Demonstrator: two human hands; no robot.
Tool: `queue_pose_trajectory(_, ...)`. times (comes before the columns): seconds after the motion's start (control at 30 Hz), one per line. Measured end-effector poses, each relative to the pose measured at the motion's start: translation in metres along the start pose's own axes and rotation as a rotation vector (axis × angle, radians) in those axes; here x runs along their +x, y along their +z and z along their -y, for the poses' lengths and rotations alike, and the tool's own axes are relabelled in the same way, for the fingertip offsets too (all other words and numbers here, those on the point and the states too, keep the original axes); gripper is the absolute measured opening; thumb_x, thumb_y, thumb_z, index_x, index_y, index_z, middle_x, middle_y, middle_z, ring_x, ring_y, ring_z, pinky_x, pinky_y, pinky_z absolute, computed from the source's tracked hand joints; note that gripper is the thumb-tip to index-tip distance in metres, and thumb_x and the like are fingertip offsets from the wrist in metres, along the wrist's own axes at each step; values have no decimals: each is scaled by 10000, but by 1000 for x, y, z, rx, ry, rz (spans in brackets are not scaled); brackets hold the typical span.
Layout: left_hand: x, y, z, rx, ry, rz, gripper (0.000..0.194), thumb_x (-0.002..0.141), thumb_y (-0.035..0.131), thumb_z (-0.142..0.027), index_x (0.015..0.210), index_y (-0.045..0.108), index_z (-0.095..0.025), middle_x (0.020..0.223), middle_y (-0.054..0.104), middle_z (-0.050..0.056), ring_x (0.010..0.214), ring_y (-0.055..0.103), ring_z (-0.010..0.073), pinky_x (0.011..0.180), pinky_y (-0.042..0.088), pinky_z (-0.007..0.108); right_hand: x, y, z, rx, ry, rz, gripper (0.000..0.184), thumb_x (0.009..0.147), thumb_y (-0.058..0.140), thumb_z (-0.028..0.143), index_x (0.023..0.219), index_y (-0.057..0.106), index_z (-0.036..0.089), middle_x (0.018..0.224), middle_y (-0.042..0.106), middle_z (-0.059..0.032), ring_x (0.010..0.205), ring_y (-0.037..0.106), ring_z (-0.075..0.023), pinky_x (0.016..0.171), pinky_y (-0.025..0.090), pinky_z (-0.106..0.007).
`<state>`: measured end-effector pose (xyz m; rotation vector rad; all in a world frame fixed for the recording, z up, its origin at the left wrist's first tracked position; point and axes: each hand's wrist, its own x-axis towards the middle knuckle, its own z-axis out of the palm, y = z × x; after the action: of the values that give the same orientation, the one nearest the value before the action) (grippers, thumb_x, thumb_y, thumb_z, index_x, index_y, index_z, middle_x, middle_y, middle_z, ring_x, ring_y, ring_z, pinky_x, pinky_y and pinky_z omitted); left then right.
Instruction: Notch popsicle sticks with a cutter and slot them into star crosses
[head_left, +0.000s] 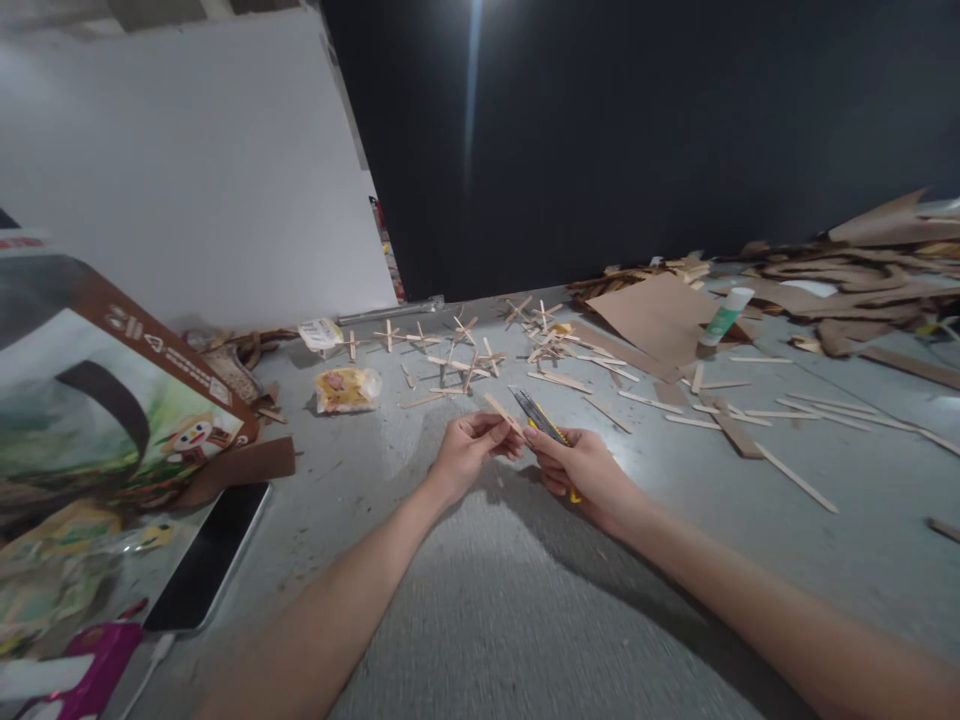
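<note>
Between the thumb and fingers of my left hand (470, 452) is a short wooden craft stick (501, 410), its far end tilted up and to the left. My right hand (583, 468) is closed around a yellow and black utility knife (551, 428), with the blade end pointing away and to the left. The two hands are close together above the grey floor, and the knife lies beside the stick. Just beyond them, crossed craft sticks (466, 372) stand and lie in a loose cluster.
Loose craft sticks (796, 478) lie scattered to the right, with cardboard (645, 318) and a glue stick (726, 316) behind. A small wrapped packet (347, 390) sits at left centre. To the left are a phone (210, 555), a magenta glue gun (101, 665) and a printed box (127, 390).
</note>
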<state>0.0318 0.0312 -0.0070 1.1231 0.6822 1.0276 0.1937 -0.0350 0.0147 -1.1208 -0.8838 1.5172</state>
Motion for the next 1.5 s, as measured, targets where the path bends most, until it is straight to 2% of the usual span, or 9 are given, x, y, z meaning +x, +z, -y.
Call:
queue_pose_trajectory(0.23, -2, 2, -3, 60, -14, 9, 586, 553, 966, -631, 806, 775, -137, 749, 778, 89, 621, 693, 173, 657, 565, 301, 0, 0, -2, 43, -17, -42, 653, 566, 930, 686, 645, 471, 227, 515, 284, 129, 460, 225, -57, 443, 212, -253)
queue_pose_trajectory(0.47, -1, 1, -2, 22, -13, 30, 519, 581, 973, -567, 821, 788, -145, 777, 791, 89, 627, 706, 171, 666, 576, 302, 2, -1, -5, -13, -48, -44, 622, 627, 874, 708, 670, 469, 239, 525, 288, 126, 455, 256, -67, 447, 245, -258)
queue_pose_trajectory(0.63, -1, 1, 0, 22, 1, 37, 488, 620, 963, -542, 828, 787, -138, 775, 785, 79, 629, 697, 160, 651, 571, 286, 2, -2, -6, -7, -45, -59, 629, 611, 889, 709, 655, 481, 232, 517, 306, 122, 455, 260, -64, 444, 245, -256)
queue_pose_trajectory(0.97, 0, -3, 6, 48, 35, 56, 502, 682, 929, -559, 876, 746, -135, 775, 771, 75, 660, 719, 182, 629, 571, 288, 1, 0, -2, -17, -41, -53, 663, 565, 903, 731, 627, 471, 232, 509, 300, 120, 443, 263, -56, 435, 252, -250)
queue_pose_trajectory(1.5, -1, -3, 6, 158, 32, 44, 511, 708, 872, -618, 848, 734, -146, 738, 761, 73, 632, 713, 178, 610, 574, 279, 6, -6, -10, -83, -71, -66, 625, 641, 865, 726, 641, 486, 230, 522, 330, 108, 447, 306, -72, 446, 263, -260)
